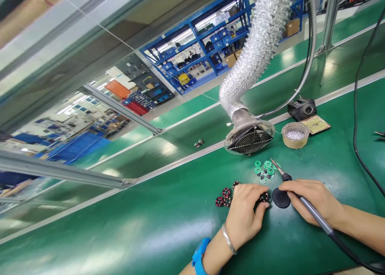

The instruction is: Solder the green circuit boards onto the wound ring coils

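My right hand [315, 200] is closed around a soldering iron [313, 210], its tip pointing up and left over the green boards. Between the thumb and fingers of my left hand [246, 210] is a small round black part [264, 197] with coppery spots. A round black pad [281, 198] lies on the bench between my two hands. Several small green circuit boards [267, 168] lie in a loose pile beyond the pad, close to the iron's tip. Left of my left hand sit several ring-shaped black and red parts [224, 198], partly covered by it.
A fume extractor fan [251, 141] hangs low from a silver duct [258, 46] beyond the boards. To its right stand a round tub [295, 135], a yellow sponge tray [317, 124] and a black holder [302, 108]. A black cable [355, 106] crosses the right side.
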The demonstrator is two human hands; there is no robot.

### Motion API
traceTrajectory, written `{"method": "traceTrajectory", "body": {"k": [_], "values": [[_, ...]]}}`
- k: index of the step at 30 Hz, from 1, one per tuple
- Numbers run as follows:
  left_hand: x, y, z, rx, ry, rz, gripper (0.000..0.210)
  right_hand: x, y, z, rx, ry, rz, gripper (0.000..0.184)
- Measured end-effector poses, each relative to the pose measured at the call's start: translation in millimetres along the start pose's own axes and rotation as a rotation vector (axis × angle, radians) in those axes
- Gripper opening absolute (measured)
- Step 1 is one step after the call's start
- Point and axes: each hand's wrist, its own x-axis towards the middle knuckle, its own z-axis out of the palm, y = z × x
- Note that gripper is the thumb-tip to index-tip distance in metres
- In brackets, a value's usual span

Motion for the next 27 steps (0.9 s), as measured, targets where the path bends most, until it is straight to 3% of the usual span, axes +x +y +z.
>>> {"method": "traceTrajectory", "body": {"k": [5, 10, 15, 18, 21, 27], "values": [[21.0, 6.0, 13.2, -0.187, -0.103, 0.185, 0.031, -0.6, -0.7, -0.8, 0.090, 0.016, 0.132, 0.027], [25.0, 7.6, 15.0, -0.114, -0.179, 0.163, 0.033, 0.2, -1.8, -0.9, 0.098, 0.011, 0.157, 0.028], [20.4, 1.0, 13.1, -0.191, -0.124, 0.244, 0.030, 2.3, -1.1, -1.1, 0.078, 0.077, 0.170, 0.023], [21.8, -5.8, 11.5, -0.263, -0.117, 0.280, 0.015, 1.7, -2.1, -2.1, 0.016, 0.124, 0.107, 0.022], [22.0, -11.7, 9.0, -0.320, -0.107, 0.256, 0.017, -0.1, -6.3, -2.6, -0.030, 0.140, 0.017, 0.019], [14.6, -18.0, 5.2, -0.445, 0.092, 0.202, 0.016, -2.8, -13.2, 4.4, -0.133, -0.010, -0.161, 0.021]]}}
